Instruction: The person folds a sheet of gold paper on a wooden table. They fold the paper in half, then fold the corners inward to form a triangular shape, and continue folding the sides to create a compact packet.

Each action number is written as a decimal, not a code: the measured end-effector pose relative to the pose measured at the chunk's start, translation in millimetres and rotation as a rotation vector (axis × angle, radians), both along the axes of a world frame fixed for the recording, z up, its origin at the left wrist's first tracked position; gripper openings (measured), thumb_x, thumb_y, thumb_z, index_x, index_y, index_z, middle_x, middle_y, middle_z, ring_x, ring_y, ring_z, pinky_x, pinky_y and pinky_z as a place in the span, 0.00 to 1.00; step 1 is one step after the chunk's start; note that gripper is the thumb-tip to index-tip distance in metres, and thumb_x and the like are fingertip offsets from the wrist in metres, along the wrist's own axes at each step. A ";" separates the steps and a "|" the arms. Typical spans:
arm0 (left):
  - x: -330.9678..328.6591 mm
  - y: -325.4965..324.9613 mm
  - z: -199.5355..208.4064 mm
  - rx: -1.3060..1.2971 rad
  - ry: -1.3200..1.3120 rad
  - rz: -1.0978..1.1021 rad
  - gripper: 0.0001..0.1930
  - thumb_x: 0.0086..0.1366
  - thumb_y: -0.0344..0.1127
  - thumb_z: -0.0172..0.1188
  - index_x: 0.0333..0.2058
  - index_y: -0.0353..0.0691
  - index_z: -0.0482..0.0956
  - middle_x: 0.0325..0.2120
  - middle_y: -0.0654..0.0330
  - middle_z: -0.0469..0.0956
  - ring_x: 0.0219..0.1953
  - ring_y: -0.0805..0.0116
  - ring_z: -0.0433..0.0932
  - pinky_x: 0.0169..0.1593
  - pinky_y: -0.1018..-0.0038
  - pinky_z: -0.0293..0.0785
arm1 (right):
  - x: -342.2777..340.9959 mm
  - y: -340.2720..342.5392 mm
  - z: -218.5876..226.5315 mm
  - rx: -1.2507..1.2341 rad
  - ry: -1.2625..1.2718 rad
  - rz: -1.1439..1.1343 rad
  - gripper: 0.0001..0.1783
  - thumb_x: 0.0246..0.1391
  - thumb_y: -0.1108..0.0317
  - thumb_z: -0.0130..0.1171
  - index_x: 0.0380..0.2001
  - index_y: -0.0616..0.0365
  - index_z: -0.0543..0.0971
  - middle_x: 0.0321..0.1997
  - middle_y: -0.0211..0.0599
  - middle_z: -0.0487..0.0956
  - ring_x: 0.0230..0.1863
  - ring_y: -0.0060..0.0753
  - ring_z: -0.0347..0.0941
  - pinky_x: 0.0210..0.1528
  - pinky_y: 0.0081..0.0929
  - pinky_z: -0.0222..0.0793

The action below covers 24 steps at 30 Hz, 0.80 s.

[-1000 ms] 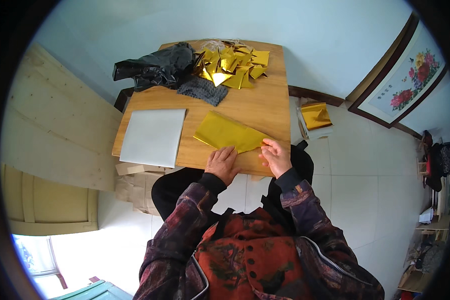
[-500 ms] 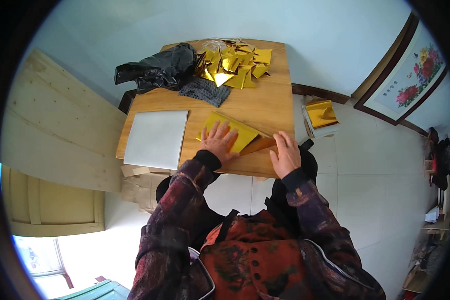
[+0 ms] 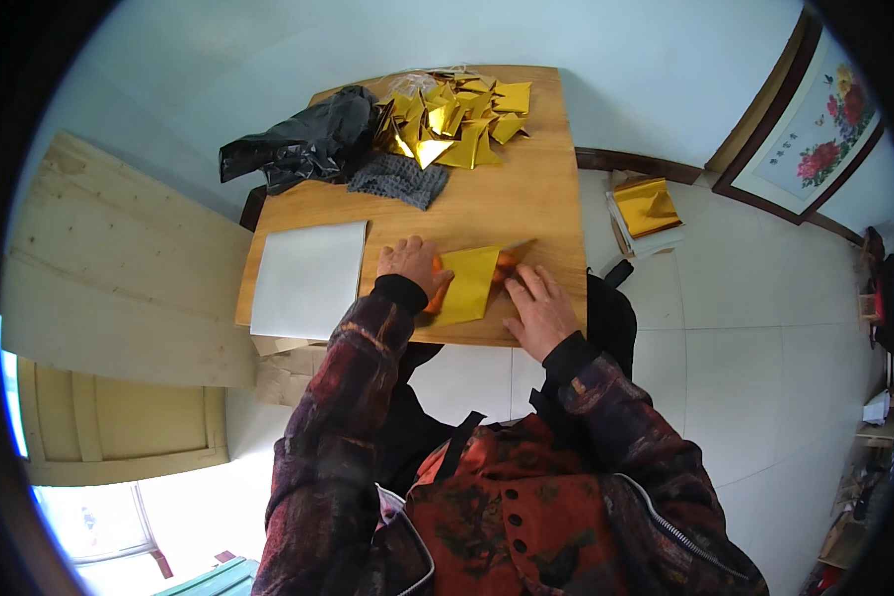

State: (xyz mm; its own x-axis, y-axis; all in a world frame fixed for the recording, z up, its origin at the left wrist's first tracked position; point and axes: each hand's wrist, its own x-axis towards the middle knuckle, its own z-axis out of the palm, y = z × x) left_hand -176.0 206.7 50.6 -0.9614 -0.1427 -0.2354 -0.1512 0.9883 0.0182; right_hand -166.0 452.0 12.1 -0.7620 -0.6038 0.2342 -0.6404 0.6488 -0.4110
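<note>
A sheet of gold foil paper [image 3: 469, 285] lies on the wooden table in front of me, folded, with orange-looking reflections along its left and right sides. My left hand [image 3: 410, 266] rests at its left edge, fingers spread and slightly bent, the thumb against the paper. At the right side, my right hand [image 3: 543, 310] has its fingers stretched toward a folded, pointed flap and touches the paper's edge. Neither hand visibly pinches the sheet. To the left of my left hand lies a stack of silver-white sheets [image 3: 308, 278].
A heap of folded gold paper pieces [image 3: 457, 119] covers the table's far side, beside a black plastic bag [image 3: 308, 139] and a grey knitted cloth [image 3: 399, 180]. More gold sheets [image 3: 648, 206] sit on the floor at right. A wooden board [image 3: 134, 258] leans at left.
The gold paper has turned, and its folded shape differs. My left hand has moved left off the paper's middle to its left edge. My right hand has come slightly left and nearer me.
</note>
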 end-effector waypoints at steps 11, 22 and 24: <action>106.5 39.4 -13.7 0.492 0.178 0.268 0.14 0.60 0.45 0.63 0.29 0.39 0.79 0.18 0.57 0.79 0.22 0.58 0.79 0.28 0.67 0.74 | -44.3 -50.9 5.2 0.182 0.082 0.222 0.24 0.54 0.68 0.54 0.56 0.48 0.74 0.65 0.37 0.66 0.68 0.44 0.58 0.65 0.43 0.56; 68.8 19.3 -7.4 0.470 0.822 -0.133 0.14 0.61 0.29 0.57 0.46 0.39 0.77 0.47 0.54 0.75 0.50 0.52 0.73 0.54 0.62 0.69 | -72.6 -61.5 3.8 0.339 0.179 0.373 0.25 0.55 0.65 0.54 0.58 0.46 0.72 0.68 0.32 0.64 0.71 0.40 0.53 0.63 0.42 0.58; 54.6 18.1 -21.5 0.476 0.577 -0.154 0.21 0.64 0.34 0.55 0.56 0.40 0.71 0.57 0.54 0.71 0.60 0.54 0.67 0.64 0.61 0.61 | -68.3 -58.3 0.0 0.278 0.200 0.373 0.22 0.56 0.65 0.52 0.56 0.48 0.73 0.67 0.31 0.65 0.71 0.40 0.54 0.62 0.44 0.58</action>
State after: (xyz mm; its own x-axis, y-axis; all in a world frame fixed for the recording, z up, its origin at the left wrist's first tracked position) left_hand -121.5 224.8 29.1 -0.9515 -0.0058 0.3077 0.1505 0.8634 0.4816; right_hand -234.3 393.7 12.1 -0.4392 -0.8866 0.1450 -0.8980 0.4283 -0.1011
